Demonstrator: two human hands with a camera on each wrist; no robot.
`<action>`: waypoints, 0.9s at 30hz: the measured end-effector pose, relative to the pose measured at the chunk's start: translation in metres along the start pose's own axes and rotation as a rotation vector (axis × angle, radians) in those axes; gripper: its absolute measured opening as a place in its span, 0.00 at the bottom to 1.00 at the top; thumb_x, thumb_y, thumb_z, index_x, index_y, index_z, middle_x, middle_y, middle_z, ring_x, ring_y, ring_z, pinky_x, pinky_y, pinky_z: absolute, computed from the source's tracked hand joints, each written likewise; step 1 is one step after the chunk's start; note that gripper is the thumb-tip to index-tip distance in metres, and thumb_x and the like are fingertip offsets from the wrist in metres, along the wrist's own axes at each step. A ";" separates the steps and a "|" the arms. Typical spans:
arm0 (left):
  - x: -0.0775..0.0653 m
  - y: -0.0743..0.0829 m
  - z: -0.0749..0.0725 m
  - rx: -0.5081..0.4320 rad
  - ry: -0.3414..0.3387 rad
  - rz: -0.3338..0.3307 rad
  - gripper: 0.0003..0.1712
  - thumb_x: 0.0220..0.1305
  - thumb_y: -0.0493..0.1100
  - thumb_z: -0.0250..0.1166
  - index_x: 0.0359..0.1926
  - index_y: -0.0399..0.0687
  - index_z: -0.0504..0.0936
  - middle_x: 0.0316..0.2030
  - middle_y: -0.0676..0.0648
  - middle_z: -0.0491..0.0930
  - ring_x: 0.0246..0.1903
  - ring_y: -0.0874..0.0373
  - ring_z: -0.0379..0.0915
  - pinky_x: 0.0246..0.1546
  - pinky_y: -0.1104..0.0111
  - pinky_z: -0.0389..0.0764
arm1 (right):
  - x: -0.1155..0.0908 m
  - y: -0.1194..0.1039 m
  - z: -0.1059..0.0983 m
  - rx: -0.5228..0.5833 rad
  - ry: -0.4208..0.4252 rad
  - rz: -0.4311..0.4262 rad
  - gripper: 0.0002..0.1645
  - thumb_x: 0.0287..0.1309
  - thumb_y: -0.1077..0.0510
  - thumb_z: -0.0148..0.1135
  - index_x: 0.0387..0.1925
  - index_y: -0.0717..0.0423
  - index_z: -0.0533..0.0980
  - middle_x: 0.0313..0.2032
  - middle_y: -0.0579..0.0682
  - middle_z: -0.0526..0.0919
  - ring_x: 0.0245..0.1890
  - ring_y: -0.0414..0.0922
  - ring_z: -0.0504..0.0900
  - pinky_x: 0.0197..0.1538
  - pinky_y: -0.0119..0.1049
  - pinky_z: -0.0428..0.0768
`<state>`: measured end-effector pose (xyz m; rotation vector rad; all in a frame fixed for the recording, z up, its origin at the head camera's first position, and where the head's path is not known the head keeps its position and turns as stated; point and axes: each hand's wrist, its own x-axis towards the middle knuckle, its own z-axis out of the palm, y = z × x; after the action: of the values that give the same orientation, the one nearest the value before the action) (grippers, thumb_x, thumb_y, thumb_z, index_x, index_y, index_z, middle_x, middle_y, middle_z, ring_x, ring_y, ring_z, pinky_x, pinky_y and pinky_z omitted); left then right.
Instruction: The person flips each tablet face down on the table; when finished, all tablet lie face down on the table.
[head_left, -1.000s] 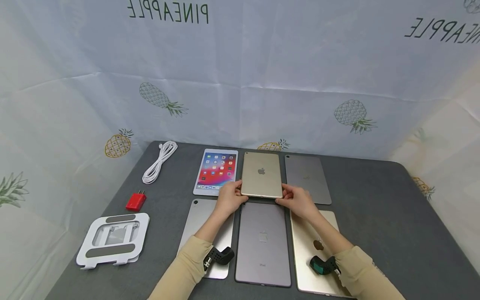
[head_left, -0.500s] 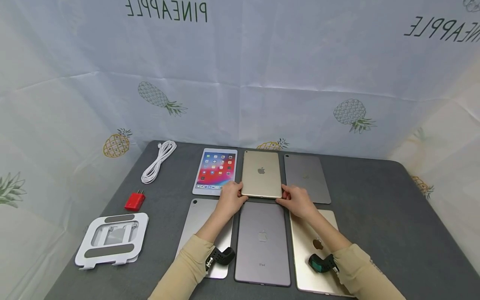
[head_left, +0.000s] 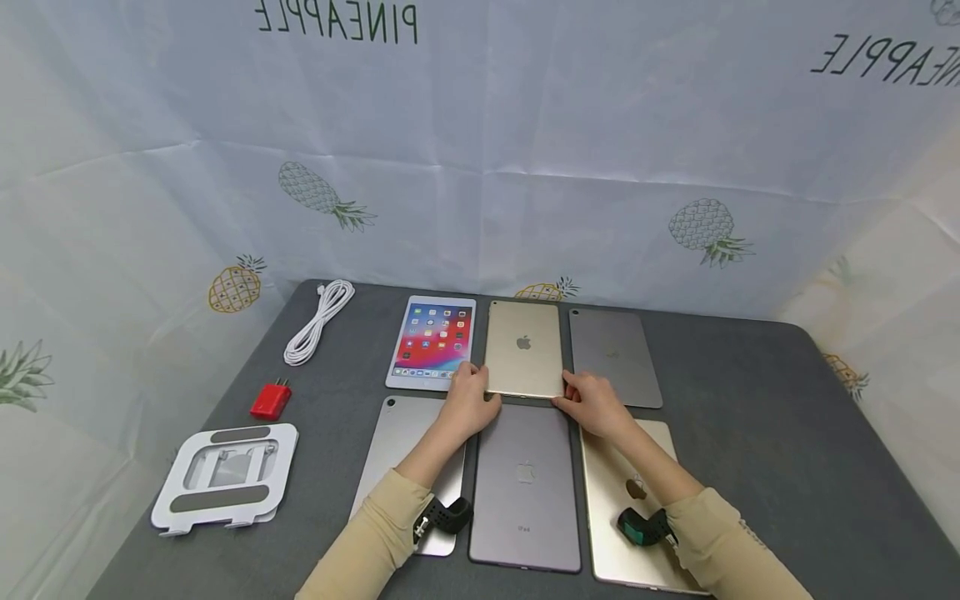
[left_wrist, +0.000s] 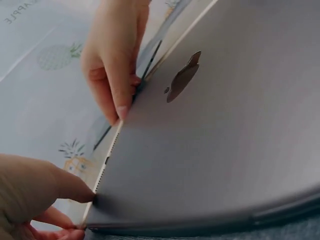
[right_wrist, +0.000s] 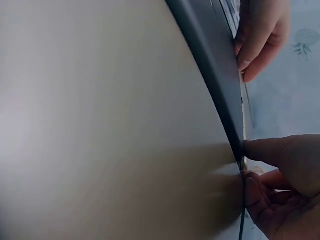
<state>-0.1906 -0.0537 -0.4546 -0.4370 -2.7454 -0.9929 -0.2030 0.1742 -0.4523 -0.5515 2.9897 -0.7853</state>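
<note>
In the head view a gold tablet (head_left: 523,350) lies back side up in the middle of the far row. My left hand (head_left: 467,404) holds its near left corner, the thumb at the near edge and fingers at the side. At the near right corner my right hand (head_left: 594,403) grips it the same way. Both wrist views show the thumbs against the thin edge of this tablet. A white tablet (head_left: 432,342) with a lit home screen lies left of it, a grey tablet (head_left: 615,354) right of it.
Nearer lie a silver tablet (head_left: 397,450) partly under my left forearm, a dark grey tablet (head_left: 525,500), and a larger gold tablet (head_left: 615,517) under my right forearm. To the left are a coiled white cable (head_left: 318,323), a red plug adapter (head_left: 271,401) and a white folding stand (head_left: 281,467).
My left hand has shifted slightly to the right, and the near left corner of the gold tablet has moved a little right with it. My right hand stays nearly still.
</note>
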 end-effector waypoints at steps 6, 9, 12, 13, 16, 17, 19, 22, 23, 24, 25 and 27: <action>-0.004 -0.002 -0.003 -0.037 -0.027 -0.031 0.28 0.55 0.39 0.68 0.53 0.23 0.77 0.41 0.34 0.73 0.44 0.40 0.72 0.47 0.52 0.76 | -0.001 -0.009 0.001 -0.060 0.034 -0.023 0.24 0.56 0.59 0.70 0.49 0.73 0.75 0.28 0.53 0.74 0.27 0.46 0.70 0.31 0.39 0.72; -0.003 -0.008 -0.010 -0.077 -0.017 -0.046 0.27 0.57 0.41 0.67 0.54 0.27 0.78 0.45 0.34 0.77 0.47 0.40 0.74 0.49 0.51 0.76 | -0.001 -0.018 0.003 -0.070 0.107 -0.062 0.31 0.54 0.58 0.71 0.56 0.72 0.73 0.36 0.58 0.77 0.33 0.50 0.74 0.37 0.44 0.75; -0.001 -0.016 -0.021 -0.144 0.013 -0.075 0.27 0.59 0.42 0.66 0.57 0.31 0.77 0.51 0.35 0.77 0.49 0.42 0.74 0.50 0.50 0.76 | 0.004 -0.029 0.007 -0.013 0.162 -0.101 0.35 0.55 0.57 0.70 0.61 0.69 0.71 0.45 0.60 0.78 0.41 0.54 0.77 0.43 0.48 0.77; 0.000 -0.019 -0.026 -0.172 0.026 -0.089 0.27 0.60 0.42 0.66 0.58 0.32 0.77 0.52 0.35 0.77 0.48 0.42 0.75 0.50 0.50 0.76 | 0.006 -0.034 0.008 0.031 0.168 -0.110 0.35 0.55 0.58 0.69 0.62 0.68 0.71 0.48 0.61 0.78 0.44 0.55 0.77 0.45 0.49 0.78; 0.001 -0.026 -0.038 -0.259 0.061 -0.142 0.27 0.61 0.42 0.65 0.60 0.35 0.76 0.54 0.37 0.77 0.50 0.43 0.75 0.51 0.52 0.77 | 0.013 -0.046 0.014 0.183 0.162 -0.112 0.34 0.58 0.58 0.67 0.64 0.65 0.69 0.54 0.61 0.75 0.52 0.56 0.77 0.49 0.48 0.80; 0.002 -0.028 -0.043 -0.279 0.074 -0.159 0.27 0.62 0.42 0.65 0.61 0.36 0.76 0.55 0.37 0.76 0.52 0.43 0.75 0.51 0.51 0.77 | 0.015 -0.050 0.016 0.236 0.154 -0.107 0.35 0.58 0.59 0.67 0.65 0.65 0.68 0.56 0.61 0.74 0.53 0.56 0.76 0.50 0.48 0.80; 0.002 -0.032 -0.051 -0.312 0.093 -0.197 0.28 0.62 0.42 0.65 0.61 0.37 0.76 0.57 0.37 0.76 0.55 0.43 0.73 0.54 0.51 0.75 | 0.019 -0.059 0.021 0.330 0.140 -0.098 0.35 0.59 0.60 0.65 0.67 0.65 0.66 0.59 0.62 0.72 0.57 0.57 0.73 0.53 0.48 0.79; 0.001 -0.038 -0.060 -0.323 0.108 -0.247 0.29 0.63 0.44 0.65 0.63 0.37 0.74 0.59 0.37 0.75 0.60 0.43 0.69 0.57 0.49 0.72 | 0.025 -0.071 0.028 0.435 0.114 -0.085 0.37 0.60 0.62 0.64 0.68 0.65 0.63 0.62 0.62 0.70 0.61 0.57 0.71 0.58 0.49 0.76; 0.000 -0.041 -0.063 -0.320 0.107 -0.265 0.29 0.63 0.45 0.65 0.64 0.38 0.74 0.60 0.37 0.74 0.60 0.43 0.69 0.58 0.49 0.71 | 0.026 -0.075 0.030 0.469 0.103 -0.078 0.37 0.60 0.62 0.64 0.68 0.65 0.63 0.63 0.62 0.69 0.61 0.57 0.70 0.58 0.49 0.75; -0.001 -0.043 -0.065 -0.316 0.103 -0.285 0.30 0.63 0.46 0.64 0.64 0.39 0.73 0.60 0.37 0.74 0.61 0.43 0.68 0.59 0.48 0.70 | 0.028 -0.079 0.032 0.498 0.091 -0.071 0.37 0.60 0.62 0.64 0.69 0.66 0.62 0.63 0.63 0.69 0.62 0.58 0.70 0.59 0.49 0.74; -0.002 -0.046 -0.068 -0.312 0.097 -0.301 0.31 0.64 0.46 0.64 0.65 0.38 0.72 0.61 0.36 0.73 0.61 0.42 0.67 0.59 0.48 0.69 | 0.029 -0.082 0.034 0.524 0.079 -0.064 0.38 0.60 0.62 0.63 0.69 0.66 0.61 0.63 0.63 0.69 0.62 0.58 0.70 0.60 0.49 0.74; -0.004 -0.052 -0.073 -0.306 0.072 -0.340 0.32 0.65 0.48 0.63 0.67 0.40 0.70 0.63 0.36 0.71 0.62 0.41 0.65 0.59 0.46 0.69 | 0.031 -0.089 0.038 0.579 0.048 -0.045 0.38 0.61 0.63 0.63 0.69 0.67 0.60 0.64 0.64 0.67 0.63 0.58 0.69 0.61 0.49 0.73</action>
<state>-0.1987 -0.1395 -0.4310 0.0315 -2.6604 -1.4879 -0.1989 0.0729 -0.4407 -0.5676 2.5913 -1.5958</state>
